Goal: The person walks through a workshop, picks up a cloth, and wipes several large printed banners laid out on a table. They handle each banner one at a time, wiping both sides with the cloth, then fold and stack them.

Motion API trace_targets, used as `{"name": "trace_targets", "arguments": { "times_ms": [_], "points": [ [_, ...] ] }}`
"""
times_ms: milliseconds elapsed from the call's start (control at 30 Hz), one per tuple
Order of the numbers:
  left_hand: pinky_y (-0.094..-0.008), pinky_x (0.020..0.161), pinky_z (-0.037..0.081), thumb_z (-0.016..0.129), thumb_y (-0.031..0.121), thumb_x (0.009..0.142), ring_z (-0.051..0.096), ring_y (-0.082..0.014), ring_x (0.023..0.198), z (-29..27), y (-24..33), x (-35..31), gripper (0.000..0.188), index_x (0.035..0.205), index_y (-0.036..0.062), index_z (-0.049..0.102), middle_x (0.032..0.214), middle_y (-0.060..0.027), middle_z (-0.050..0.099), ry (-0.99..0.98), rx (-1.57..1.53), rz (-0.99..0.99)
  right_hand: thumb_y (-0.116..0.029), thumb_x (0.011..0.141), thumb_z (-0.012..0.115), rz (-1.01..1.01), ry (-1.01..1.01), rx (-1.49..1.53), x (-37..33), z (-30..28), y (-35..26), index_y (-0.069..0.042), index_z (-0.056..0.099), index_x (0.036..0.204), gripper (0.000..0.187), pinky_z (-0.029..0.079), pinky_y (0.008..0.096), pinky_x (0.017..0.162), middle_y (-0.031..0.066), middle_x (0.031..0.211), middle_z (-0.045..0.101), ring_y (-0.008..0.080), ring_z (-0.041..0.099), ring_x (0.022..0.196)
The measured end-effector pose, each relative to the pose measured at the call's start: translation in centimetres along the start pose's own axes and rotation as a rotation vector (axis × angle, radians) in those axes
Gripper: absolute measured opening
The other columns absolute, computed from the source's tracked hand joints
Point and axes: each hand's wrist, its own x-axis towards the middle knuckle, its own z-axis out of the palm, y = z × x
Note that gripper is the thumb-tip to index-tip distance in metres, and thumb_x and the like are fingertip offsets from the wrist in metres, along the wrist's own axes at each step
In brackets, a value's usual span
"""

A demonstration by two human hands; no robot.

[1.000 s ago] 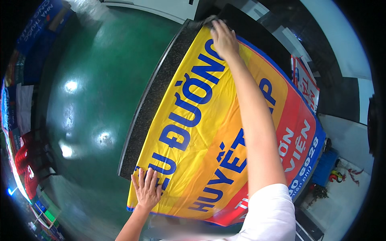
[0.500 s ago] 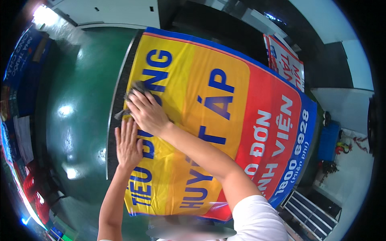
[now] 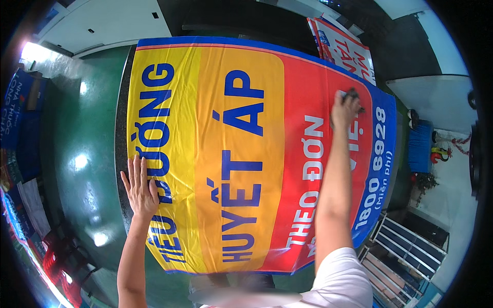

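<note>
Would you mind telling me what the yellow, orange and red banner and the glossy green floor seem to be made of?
Yellow, orange and red printed banner: probably flexible vinyl with slight sheen, judging by its fine creases. Glossy green floor: perhaps painted or resin-coated, since it mirrors bright lights.

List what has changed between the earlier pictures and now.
The right hand, with a crumpled dark grey cloth under it, has crossed rightward from the yellow band to the red band of the wide, glossy, multicoloured printed banner. The left hand has shifted farther from the banner's near edge along the yellow band. The banner stays spread out; the cloth wasn't released.
</note>
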Motion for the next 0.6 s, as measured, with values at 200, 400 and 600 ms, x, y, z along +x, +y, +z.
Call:
{"name": "trace_targets", "arguments": {
  "times_ms": [200, 400, 600],
  "points": [
    [-0.0494, 0.118, 0.003, 0.034, 0.025, 0.096, 0.014, -0.0288, 0.148, 0.1, -0.2, 0.8, 0.057, 0.149, 0.0061, 0.029, 0.157, -0.0124, 0.023, -0.064, 0.016, -0.039, -0.021, 0.091, 0.053, -0.611, -0.593, 0.641, -17.7, -6.4, -29.0, -0.006, 0.049, 0.135, 0.047, 0.034, 0.0461, 0.109, 0.0180, 0.146, 0.040, 0.0352, 0.043, 0.128],
    [-0.0485, 0.118, 0.004, 0.030, 0.027, 0.100, 0.014, -0.0278, 0.148, 0.7, -0.5, 2.1, 0.054, 0.150, 0.0061, 0.028, 0.157, -0.0109, 0.024, -0.015, -0.003, 0.000, -0.012, 0.088, 0.049, -1.005, -0.505, 0.552, -23.1, -7.8, -23.3, -0.012, 0.048, 0.140, 0.052, 0.028, 0.0492, 0.113, 0.0118, 0.149, 0.039, 0.0271, 0.035, 0.140],
    [-0.0477, 0.118, 0.004, 0.029, 0.027, 0.100, 0.014, -0.0261, 0.148, 1.4, -0.6, 3.5, 0.055, 0.151, 0.0085, 0.026, 0.158, -0.0088, 0.024, 0.023, 0.031, 0.020, -0.014, 0.095, 0.045, -0.252, -0.115, -0.098, -8.3, -3.5, -3.3, 0.003, 0.043, 0.137, 0.045, 0.032, 0.0480, 0.111, 0.0241, 0.146, 0.037, 0.0394, 0.037, 0.135]
  ]
}}
